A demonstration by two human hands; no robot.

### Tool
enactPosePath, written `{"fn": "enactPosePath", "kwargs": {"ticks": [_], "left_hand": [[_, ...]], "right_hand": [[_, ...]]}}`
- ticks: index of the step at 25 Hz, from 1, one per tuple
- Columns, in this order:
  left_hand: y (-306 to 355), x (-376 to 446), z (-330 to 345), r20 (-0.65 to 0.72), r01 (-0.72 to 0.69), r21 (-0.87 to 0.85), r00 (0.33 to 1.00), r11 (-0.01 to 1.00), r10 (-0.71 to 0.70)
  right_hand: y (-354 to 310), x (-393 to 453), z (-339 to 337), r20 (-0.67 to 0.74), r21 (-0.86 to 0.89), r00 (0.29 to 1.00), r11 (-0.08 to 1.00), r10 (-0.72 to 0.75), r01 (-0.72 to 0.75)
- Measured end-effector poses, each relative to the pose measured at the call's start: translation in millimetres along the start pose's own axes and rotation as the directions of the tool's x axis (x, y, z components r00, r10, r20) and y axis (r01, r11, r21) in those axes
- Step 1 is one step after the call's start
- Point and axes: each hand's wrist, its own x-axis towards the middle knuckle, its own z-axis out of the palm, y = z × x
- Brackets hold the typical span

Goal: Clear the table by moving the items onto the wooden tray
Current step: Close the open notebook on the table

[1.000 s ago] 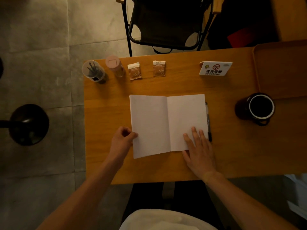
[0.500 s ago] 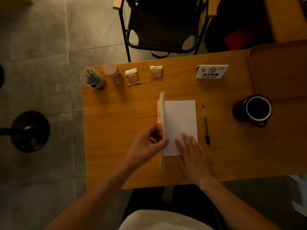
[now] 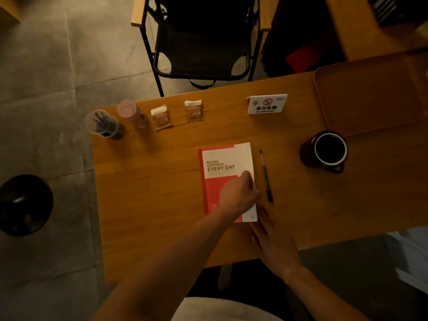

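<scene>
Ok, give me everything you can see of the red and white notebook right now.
The red and white paper notebook lies closed and flat on the wooden table, cover up, spine to the left. The cover has a red border and lower part, with a white panel printed "RECORD HAPPINESS EVERY DAY" and a white strip down the right edge. The left hand rests on its lower right part, fingers curled at the right edge. The right hand lies flat at its near right corner. A black pen lies just right of it, apart.
</scene>
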Motion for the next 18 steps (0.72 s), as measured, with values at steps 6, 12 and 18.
{"fn": "enactPosePath", "kwargs": {"ticks": [6, 12, 18], "left_hand": [[1.2, 3.5, 11.9, -0.012, -0.001, 0.052, 1.0, 0.999, 0.001], [-30.1, 6.9, -33.2, 0.01, -0.056, 0.031, 0.998, 0.998, 0.056], [-74.9, 32.8, -102.6, -0.159, -0.012, 0.462, 0.983, 0.887, 0.096]], "right_hand": [[14.7, -13.5, 4.6, -0.048, 0.031, 0.999, 0.999, -0.025, 0.026], [28.5, 10.9, -16.6, -0.214, 0.281, 0.96, 0.953, 0.181, -0.117], [25.1, 96.7, -47.8, 0.004, 0.477, 0.865, 0.759, 0.502, -0.443]]}}
